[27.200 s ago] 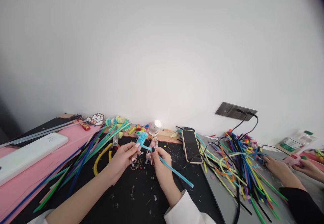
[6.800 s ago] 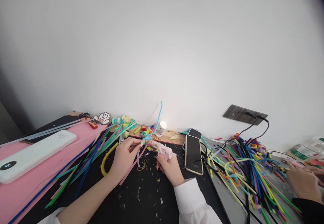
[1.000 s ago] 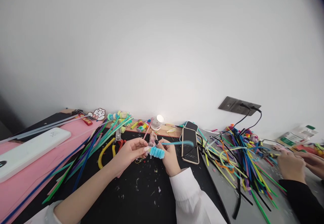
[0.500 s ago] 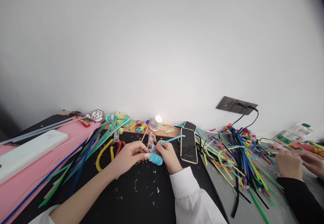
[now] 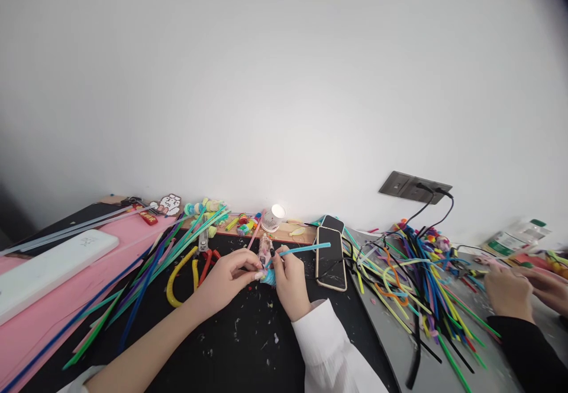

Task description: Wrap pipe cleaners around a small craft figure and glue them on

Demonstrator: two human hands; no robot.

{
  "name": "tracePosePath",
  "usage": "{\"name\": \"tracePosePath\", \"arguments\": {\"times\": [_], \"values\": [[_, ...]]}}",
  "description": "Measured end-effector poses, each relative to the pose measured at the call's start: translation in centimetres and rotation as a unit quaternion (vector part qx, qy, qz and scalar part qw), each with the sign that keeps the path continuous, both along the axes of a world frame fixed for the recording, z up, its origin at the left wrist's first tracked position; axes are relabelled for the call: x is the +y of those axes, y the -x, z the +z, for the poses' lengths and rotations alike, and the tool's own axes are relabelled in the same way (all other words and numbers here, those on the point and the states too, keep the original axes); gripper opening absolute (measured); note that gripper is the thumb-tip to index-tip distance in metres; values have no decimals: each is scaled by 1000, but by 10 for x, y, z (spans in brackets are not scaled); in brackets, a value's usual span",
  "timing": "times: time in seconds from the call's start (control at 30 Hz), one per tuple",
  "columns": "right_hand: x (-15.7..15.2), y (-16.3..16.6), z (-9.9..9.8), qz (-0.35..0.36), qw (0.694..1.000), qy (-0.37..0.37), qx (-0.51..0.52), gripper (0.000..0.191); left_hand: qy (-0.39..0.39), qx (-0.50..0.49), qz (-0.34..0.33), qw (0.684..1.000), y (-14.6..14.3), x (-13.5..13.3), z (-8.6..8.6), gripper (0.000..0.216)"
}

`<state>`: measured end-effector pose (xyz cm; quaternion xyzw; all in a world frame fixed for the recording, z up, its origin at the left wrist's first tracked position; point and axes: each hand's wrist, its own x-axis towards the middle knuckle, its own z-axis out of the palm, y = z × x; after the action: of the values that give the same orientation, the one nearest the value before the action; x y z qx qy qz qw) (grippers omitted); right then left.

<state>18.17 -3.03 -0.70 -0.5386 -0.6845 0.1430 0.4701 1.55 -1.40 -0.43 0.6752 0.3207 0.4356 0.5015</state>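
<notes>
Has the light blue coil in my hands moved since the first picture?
Yes: the light blue coil sits lower in view and further right, judged against the paper cup.

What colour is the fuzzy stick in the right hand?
The fuzzy stick is light blue, best seen in the head view.

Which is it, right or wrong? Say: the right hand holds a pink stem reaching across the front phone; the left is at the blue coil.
Wrong colour: the head view shows a blue stem. The right hand holds it across the front phone; the left hand is at the blue coil.
</notes>
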Motion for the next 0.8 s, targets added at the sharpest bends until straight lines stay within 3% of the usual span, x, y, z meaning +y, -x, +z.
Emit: {"name": "tracePosePath", "arguments": {"times": [0.23, 0.53, 0.8], "values": [[-2, -2, -2, -40, 998, -41, -18, 24, 108, -10, -25, 994, 1, -3, -4, 27], [-6, 3, -1, -62, 992, -101, -43, 26, 136, -44, -57, 988, -4, -4, -6, 36], [-3, 2, -5, -100, 992, -72, 35, 27, 138, -13, -70, 988, -4, -1, -13, 43]]}}
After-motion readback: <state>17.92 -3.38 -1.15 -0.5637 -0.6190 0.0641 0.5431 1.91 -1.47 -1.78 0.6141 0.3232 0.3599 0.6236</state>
